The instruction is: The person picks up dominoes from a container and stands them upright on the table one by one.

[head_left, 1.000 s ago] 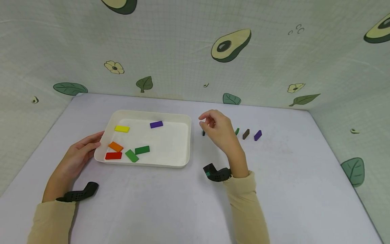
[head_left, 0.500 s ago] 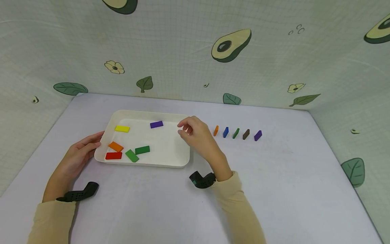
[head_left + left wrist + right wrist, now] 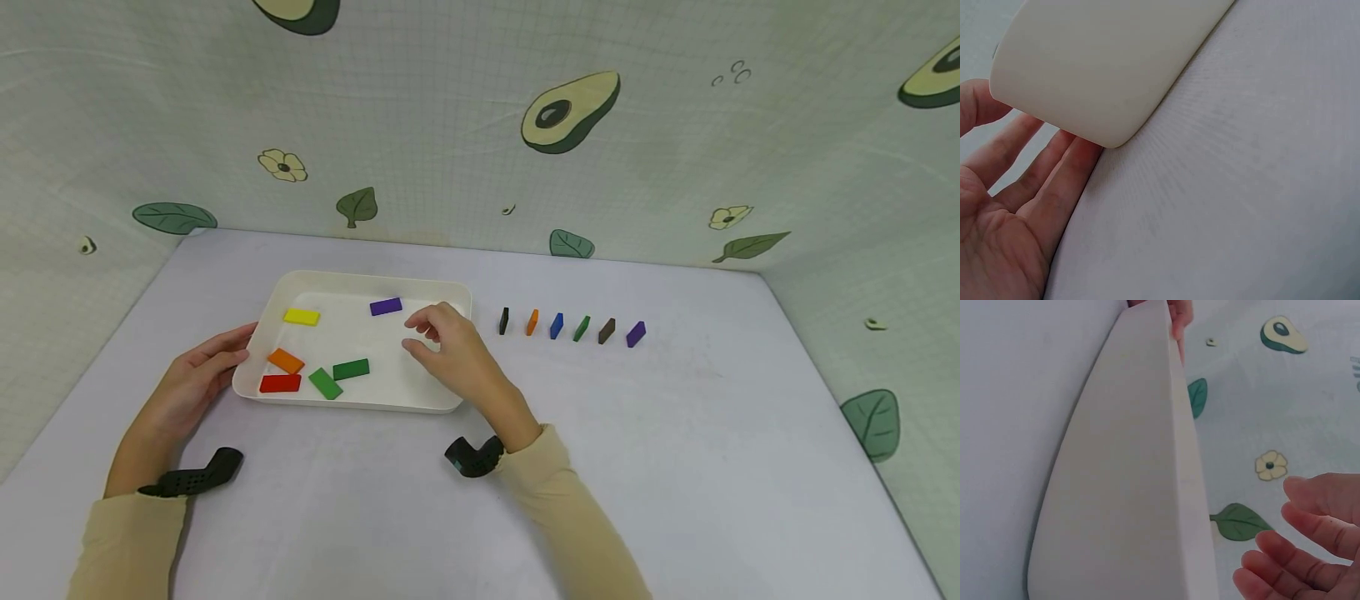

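A white tray [image 3: 405, 407] holds several flat coloured dominoes: a yellow domino [image 3: 302, 317], a purple domino [image 3: 386, 307], an orange domino [image 3: 286, 361], a red domino [image 3: 280, 383], a lighter green domino [image 3: 326, 383] and a darker green domino [image 3: 351, 369]. My left hand [image 3: 191, 379] rests against the tray's left end, fingers extended at its wall in the left wrist view. Over the tray's right part hovers my right hand [image 3: 453, 350], thumb and fingers apart and loosely bent, nothing between them. The right wrist view shows its fingertips [image 3: 1254, 584] beyond the tray's side.
Right of the tray several dominoes stand upright in a spaced row: black [image 3: 504, 321], orange [image 3: 532, 322], blue [image 3: 557, 326], green [image 3: 581, 328], brown [image 3: 607, 331] and purple [image 3: 636, 334]. A patterned cloth [image 3: 450, 125] rises behind the white table [image 3: 720, 467].
My right hand has moved left from beside the black domino to over the tray, uncovering the standing row. The left hand and the dominoes in the tray stay put.
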Action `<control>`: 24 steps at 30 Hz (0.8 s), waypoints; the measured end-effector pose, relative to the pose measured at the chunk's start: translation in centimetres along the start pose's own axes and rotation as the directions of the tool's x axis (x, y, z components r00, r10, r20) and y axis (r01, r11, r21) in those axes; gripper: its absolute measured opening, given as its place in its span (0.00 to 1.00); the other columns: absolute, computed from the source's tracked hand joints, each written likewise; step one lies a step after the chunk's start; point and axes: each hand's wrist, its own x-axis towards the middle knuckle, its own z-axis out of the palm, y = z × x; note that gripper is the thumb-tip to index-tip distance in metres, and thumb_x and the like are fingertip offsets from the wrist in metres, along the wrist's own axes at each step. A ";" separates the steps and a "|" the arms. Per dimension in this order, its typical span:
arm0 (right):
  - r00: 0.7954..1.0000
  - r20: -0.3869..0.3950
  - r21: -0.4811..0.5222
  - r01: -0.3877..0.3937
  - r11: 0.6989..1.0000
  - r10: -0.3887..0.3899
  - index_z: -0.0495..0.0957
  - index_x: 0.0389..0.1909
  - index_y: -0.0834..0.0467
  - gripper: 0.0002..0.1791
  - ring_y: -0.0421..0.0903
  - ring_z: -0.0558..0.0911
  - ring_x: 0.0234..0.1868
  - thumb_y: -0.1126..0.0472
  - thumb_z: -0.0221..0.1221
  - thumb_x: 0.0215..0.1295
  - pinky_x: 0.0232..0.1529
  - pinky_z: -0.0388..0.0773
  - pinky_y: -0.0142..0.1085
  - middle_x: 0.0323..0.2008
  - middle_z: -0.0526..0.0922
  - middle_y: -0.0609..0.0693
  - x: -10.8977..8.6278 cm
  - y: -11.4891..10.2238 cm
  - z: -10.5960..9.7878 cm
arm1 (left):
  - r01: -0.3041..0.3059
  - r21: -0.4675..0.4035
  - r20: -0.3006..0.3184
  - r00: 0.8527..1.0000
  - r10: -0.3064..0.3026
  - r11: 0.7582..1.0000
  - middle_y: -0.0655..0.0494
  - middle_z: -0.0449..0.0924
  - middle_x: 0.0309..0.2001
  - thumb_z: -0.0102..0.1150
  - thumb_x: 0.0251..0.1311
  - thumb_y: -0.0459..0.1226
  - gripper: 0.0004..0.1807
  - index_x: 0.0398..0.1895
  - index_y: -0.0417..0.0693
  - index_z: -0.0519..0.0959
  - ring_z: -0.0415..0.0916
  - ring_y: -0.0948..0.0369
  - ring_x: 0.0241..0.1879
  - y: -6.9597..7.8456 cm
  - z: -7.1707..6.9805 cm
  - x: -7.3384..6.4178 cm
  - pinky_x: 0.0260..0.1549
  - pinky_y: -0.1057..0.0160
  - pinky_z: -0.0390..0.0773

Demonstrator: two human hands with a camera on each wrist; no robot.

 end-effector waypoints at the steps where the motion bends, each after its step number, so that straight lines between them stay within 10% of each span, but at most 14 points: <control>1: 1.000 0.006 0.004 0.004 1.000 -0.004 0.75 0.48 0.60 0.15 0.47 0.74 0.45 0.60 0.58 0.63 0.49 0.75 0.36 0.44 0.76 0.55 0.0 0.0 0.1 | 0.003 0.003 -0.001 1.000 -0.003 1.000 0.73 0.67 0.58 0.54 0.64 0.45 0.29 0.68 0.56 0.64 0.69 0.81 0.48 0.0 0.0 0.0 0.41 0.83 0.73; 24: 0.981 0.164 0.007 -0.105 0.994 0.102 0.76 0.51 0.57 0.19 0.43 0.73 0.43 0.58 0.62 0.60 0.42 0.72 0.25 0.44 0.76 0.51 2.8 -1.3 4.3 | 0.070 0.024 -0.014 0.997 -0.070 0.997 0.67 0.58 0.69 0.53 0.63 0.49 0.33 0.70 0.55 0.59 0.66 0.82 0.48 0.7 0.0 -0.1 0.42 0.83 0.72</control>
